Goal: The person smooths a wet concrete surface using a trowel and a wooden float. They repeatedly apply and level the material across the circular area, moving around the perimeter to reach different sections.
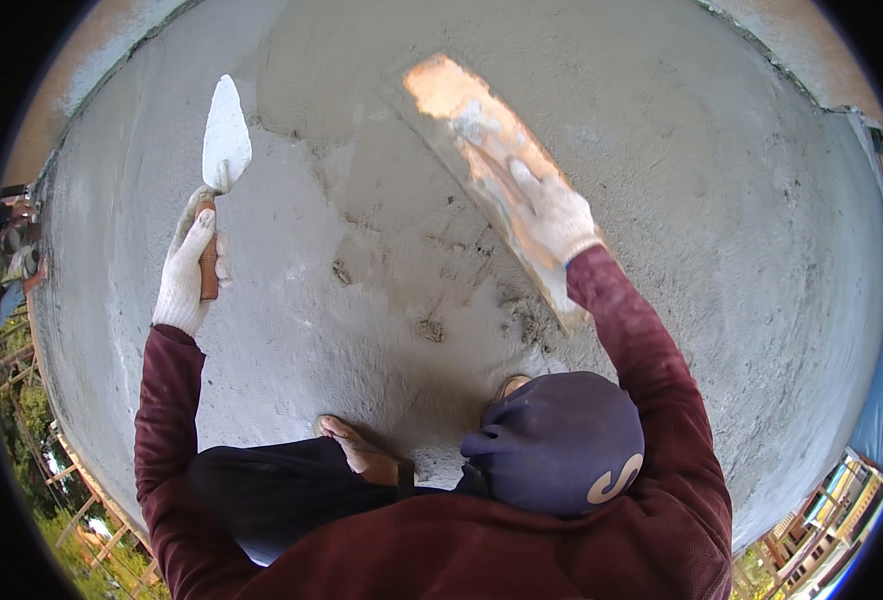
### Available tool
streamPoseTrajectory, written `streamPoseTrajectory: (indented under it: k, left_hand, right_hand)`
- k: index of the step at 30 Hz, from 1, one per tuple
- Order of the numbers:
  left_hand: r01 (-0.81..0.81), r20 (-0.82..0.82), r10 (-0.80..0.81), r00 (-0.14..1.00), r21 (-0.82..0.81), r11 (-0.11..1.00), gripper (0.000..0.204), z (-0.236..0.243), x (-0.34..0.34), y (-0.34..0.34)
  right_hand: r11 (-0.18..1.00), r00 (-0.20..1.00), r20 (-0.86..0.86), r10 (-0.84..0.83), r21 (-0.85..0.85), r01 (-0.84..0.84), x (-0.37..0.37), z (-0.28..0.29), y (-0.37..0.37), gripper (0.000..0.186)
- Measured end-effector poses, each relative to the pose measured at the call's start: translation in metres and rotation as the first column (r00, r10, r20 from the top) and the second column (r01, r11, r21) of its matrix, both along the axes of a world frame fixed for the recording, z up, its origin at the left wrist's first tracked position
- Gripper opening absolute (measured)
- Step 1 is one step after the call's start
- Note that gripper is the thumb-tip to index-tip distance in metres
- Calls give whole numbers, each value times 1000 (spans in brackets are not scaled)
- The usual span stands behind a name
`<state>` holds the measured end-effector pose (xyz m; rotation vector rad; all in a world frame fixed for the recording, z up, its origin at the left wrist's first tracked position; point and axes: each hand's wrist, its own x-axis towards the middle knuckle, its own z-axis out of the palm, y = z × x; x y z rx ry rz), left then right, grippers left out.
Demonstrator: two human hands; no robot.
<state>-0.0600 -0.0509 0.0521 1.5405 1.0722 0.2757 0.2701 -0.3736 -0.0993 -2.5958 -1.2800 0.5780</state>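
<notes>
My left hand [183, 270], in a white knitted glove, is closed round the brown handle of a pointed trowel [226, 130]. Its pale, cement-smeared blade points away from me, over the grey surface. To the right, my gloved right hand [558, 215] grips a long wooden float [461, 112], worn and coated with cement in places. The float slants from far left to near right and is slightly blurred; its underside is hidden. Beneath both tools spreads wet grey cement [291, 365], smooth in parts and rough with small lumps near the middle.
A bare foot [356, 448] rests on the cement near me, with part of another beside my dark-clad knee [561, 440]. Pale wall bases border the far corners. Blue sheeting [881, 390] hangs at the right; wooden poles [86, 470] and greenery show beyond the left edge.
</notes>
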Motion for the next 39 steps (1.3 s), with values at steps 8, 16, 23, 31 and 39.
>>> streamPoseTrajectory:
  k: [8, 16, 23, 31, 39]
  left_hand:
    - [-67, -125, 57, 991, -77, 995, 73, 12, -44, -12]
    - [0, -23, -2, 1000, -91, 996, 62, -16, -6, -12]
    - [21, -136, -31, 990, -73, 997, 62, -38, -18, -30]
    - [151, -196, -163, 967, -72, 986, 66, -42, -63, -23]
    - [130, -233, -170, 958, -177, 976, 73, -84, -30, -92]
  right_hand:
    - [986, 982, 142, -128, -84, 141, -9, -14, -109, 63]
    - [988, 988, 39, -152, 8, 152, 23, -13, 1, 58]
    - [852, 887, 139, -440, -247, 462, 21, 3, -177, 63]
    - [797, 791, 163, -590, -41, 602, -86, -20, -302, 63]
    - [518, 553, 248, -795, -196, 833, -241, -33, -447, 75]
